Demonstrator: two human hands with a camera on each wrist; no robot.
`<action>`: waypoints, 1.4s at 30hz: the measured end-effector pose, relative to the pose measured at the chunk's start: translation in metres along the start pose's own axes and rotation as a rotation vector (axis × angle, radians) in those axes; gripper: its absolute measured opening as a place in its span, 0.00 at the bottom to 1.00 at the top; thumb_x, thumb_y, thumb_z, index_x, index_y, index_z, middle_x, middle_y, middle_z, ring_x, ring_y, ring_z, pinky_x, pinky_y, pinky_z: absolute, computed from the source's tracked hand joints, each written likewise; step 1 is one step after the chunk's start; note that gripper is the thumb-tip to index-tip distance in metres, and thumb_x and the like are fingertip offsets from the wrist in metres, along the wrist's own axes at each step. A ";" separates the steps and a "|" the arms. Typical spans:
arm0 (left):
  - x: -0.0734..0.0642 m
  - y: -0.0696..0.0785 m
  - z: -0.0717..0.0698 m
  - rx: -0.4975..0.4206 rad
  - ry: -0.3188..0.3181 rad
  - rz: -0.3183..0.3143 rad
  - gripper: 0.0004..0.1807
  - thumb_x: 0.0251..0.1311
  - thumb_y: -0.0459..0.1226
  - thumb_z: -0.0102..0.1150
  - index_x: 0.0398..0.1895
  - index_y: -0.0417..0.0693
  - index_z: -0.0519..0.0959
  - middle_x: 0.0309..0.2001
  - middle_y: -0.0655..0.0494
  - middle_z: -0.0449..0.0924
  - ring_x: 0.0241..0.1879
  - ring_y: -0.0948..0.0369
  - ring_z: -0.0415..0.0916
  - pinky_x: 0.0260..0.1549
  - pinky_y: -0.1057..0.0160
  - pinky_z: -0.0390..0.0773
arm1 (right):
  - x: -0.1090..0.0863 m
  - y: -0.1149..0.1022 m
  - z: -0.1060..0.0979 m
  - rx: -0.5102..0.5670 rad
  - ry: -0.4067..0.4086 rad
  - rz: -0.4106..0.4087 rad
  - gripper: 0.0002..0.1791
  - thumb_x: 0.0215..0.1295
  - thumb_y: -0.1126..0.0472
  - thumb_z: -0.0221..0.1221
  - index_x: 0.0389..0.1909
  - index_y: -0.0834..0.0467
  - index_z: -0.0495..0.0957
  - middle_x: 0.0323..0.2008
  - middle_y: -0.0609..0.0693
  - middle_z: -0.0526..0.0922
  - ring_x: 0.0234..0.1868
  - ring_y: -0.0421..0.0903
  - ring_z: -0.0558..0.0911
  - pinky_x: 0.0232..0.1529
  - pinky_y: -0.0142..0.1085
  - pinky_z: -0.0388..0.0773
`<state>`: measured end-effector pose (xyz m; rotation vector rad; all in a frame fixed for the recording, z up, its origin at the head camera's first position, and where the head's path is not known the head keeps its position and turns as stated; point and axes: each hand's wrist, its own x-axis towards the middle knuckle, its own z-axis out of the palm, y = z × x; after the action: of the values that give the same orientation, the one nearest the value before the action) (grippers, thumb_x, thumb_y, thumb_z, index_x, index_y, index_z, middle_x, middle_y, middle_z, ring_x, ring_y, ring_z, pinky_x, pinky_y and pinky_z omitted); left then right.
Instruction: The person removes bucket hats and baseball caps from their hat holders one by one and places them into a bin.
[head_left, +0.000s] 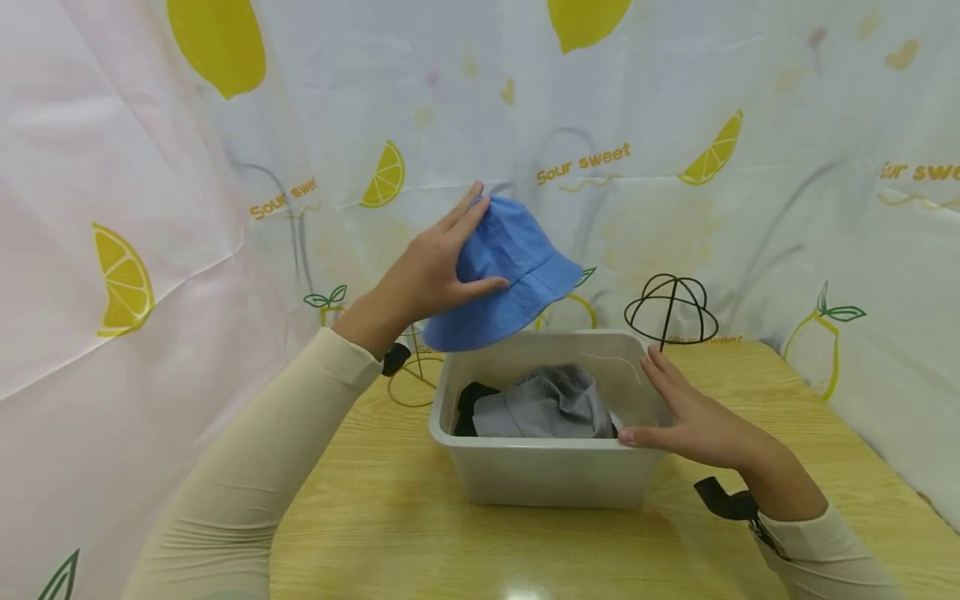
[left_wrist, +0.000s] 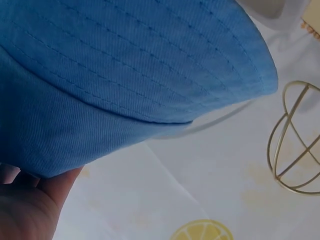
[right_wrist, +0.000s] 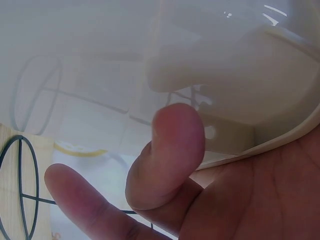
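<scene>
My left hand (head_left: 423,271) holds a blue bucket hat (head_left: 517,271) by its crown, thumb on the near side and fingers over the top. The hat hangs tilted above the back left of a pale plastic bin (head_left: 555,475). In the left wrist view its stitched brim (left_wrist: 165,55) fills the upper part. My right hand (head_left: 697,425) touches the bin's right side, its thumb at the front rim and its fingers stretched along the side. Inside the bin lie a crumpled grey hat (head_left: 558,408) and a black cloth item (head_left: 468,408), partly covered.
Behind the bin's right side stands a black wire dome stand (head_left: 669,312). A gold wire stand (left_wrist: 276,176) is behind the left side, partly hidden by the left arm and hat. The wooden table (head_left: 375,517) meets a lemon-print curtain (head_left: 480,108) at the back.
</scene>
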<state>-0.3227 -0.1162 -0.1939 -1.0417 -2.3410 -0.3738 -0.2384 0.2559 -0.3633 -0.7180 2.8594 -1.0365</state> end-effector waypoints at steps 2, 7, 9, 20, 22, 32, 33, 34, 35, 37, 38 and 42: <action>-0.001 0.002 0.000 -0.016 -0.006 -0.003 0.59 0.60 0.59 0.71 0.85 0.48 0.48 0.85 0.61 0.38 0.81 0.55 0.53 0.75 0.52 0.64 | 0.000 0.000 0.000 0.003 -0.002 0.003 0.65 0.64 0.39 0.68 0.85 0.52 0.31 0.84 0.57 0.25 0.81 0.71 0.36 0.68 0.77 0.49; -0.002 0.005 0.003 -0.065 -0.019 -0.005 0.59 0.59 0.60 0.71 0.85 0.51 0.48 0.85 0.62 0.38 0.81 0.56 0.51 0.75 0.52 0.63 | 0.000 0.000 0.000 0.011 -0.003 0.004 0.65 0.64 0.39 0.68 0.85 0.52 0.31 0.84 0.57 0.26 0.82 0.71 0.36 0.68 0.77 0.49; -0.002 0.006 0.004 -0.086 -0.029 -0.005 0.59 0.59 0.60 0.71 0.85 0.52 0.48 0.85 0.63 0.39 0.82 0.57 0.50 0.75 0.52 0.63 | 0.000 0.000 0.000 0.014 -0.001 0.002 0.65 0.64 0.40 0.68 0.85 0.53 0.31 0.84 0.58 0.26 0.82 0.71 0.36 0.68 0.77 0.49; -0.002 0.018 0.010 -0.161 -0.071 -0.003 0.59 0.57 0.59 0.73 0.85 0.52 0.50 0.84 0.61 0.43 0.82 0.61 0.48 0.77 0.55 0.60 | 0.000 0.000 0.000 0.015 0.006 -0.001 0.65 0.64 0.40 0.68 0.85 0.55 0.32 0.84 0.58 0.26 0.82 0.71 0.36 0.69 0.76 0.49; -0.002 0.020 0.011 -0.175 -0.088 0.000 0.59 0.58 0.59 0.73 0.85 0.52 0.50 0.84 0.62 0.43 0.82 0.62 0.47 0.77 0.56 0.60 | -0.001 0.000 0.000 0.017 0.003 0.003 0.65 0.64 0.39 0.68 0.85 0.55 0.32 0.84 0.58 0.26 0.81 0.71 0.36 0.68 0.77 0.50; -0.004 0.027 0.019 -0.204 -0.188 0.051 0.57 0.59 0.60 0.71 0.85 0.54 0.51 0.84 0.64 0.43 0.82 0.60 0.48 0.77 0.53 0.60 | 0.000 0.000 0.001 0.025 0.001 0.003 0.65 0.64 0.40 0.68 0.84 0.57 0.33 0.84 0.58 0.26 0.81 0.72 0.36 0.68 0.77 0.49; -0.004 0.028 0.020 -0.202 -0.195 0.054 0.57 0.59 0.61 0.71 0.85 0.54 0.51 0.84 0.64 0.43 0.82 0.61 0.48 0.77 0.54 0.60 | 0.000 0.000 0.001 0.024 0.002 0.002 0.65 0.64 0.40 0.68 0.84 0.57 0.33 0.84 0.58 0.26 0.81 0.72 0.37 0.68 0.77 0.49; -0.004 0.029 0.022 -0.200 -0.201 0.058 0.57 0.59 0.62 0.70 0.85 0.54 0.51 0.84 0.64 0.43 0.82 0.61 0.48 0.77 0.54 0.60 | 0.000 0.000 0.001 0.024 0.003 0.001 0.65 0.64 0.40 0.68 0.84 0.56 0.33 0.84 0.58 0.26 0.81 0.72 0.37 0.68 0.77 0.49; -0.004 0.029 0.023 -0.203 -0.208 0.061 0.57 0.59 0.62 0.70 0.85 0.54 0.52 0.84 0.64 0.43 0.82 0.61 0.48 0.77 0.54 0.60 | 0.000 0.000 0.001 0.025 0.004 0.001 0.65 0.64 0.40 0.68 0.84 0.56 0.33 0.84 0.58 0.26 0.81 0.72 0.36 0.68 0.77 0.49; -0.004 0.030 0.025 -0.204 -0.219 0.067 0.57 0.58 0.62 0.70 0.84 0.54 0.52 0.84 0.64 0.44 0.82 0.62 0.48 0.77 0.55 0.59 | 0.000 0.001 0.001 0.029 0.004 0.000 0.65 0.64 0.40 0.69 0.85 0.54 0.32 0.84 0.57 0.26 0.81 0.71 0.36 0.68 0.77 0.49; -0.004 0.030 0.026 -0.204 -0.224 0.071 0.57 0.58 0.63 0.70 0.84 0.54 0.52 0.84 0.63 0.45 0.82 0.62 0.48 0.77 0.55 0.59 | 0.000 0.001 0.001 0.030 0.004 -0.001 0.65 0.64 0.40 0.69 0.85 0.53 0.32 0.84 0.57 0.26 0.81 0.71 0.36 0.68 0.77 0.49; -0.005 0.031 0.031 -0.211 -0.254 0.082 0.56 0.59 0.61 0.70 0.84 0.53 0.54 0.84 0.61 0.47 0.82 0.61 0.50 0.77 0.55 0.59 | 0.001 0.001 0.001 0.027 0.006 0.003 0.66 0.63 0.40 0.69 0.85 0.51 0.30 0.84 0.57 0.26 0.81 0.72 0.36 0.68 0.77 0.49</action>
<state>-0.3078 -0.0845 -0.2209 -1.3506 -2.5111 -0.4911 -0.2399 0.2557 -0.3649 -0.7093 2.8449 -1.0757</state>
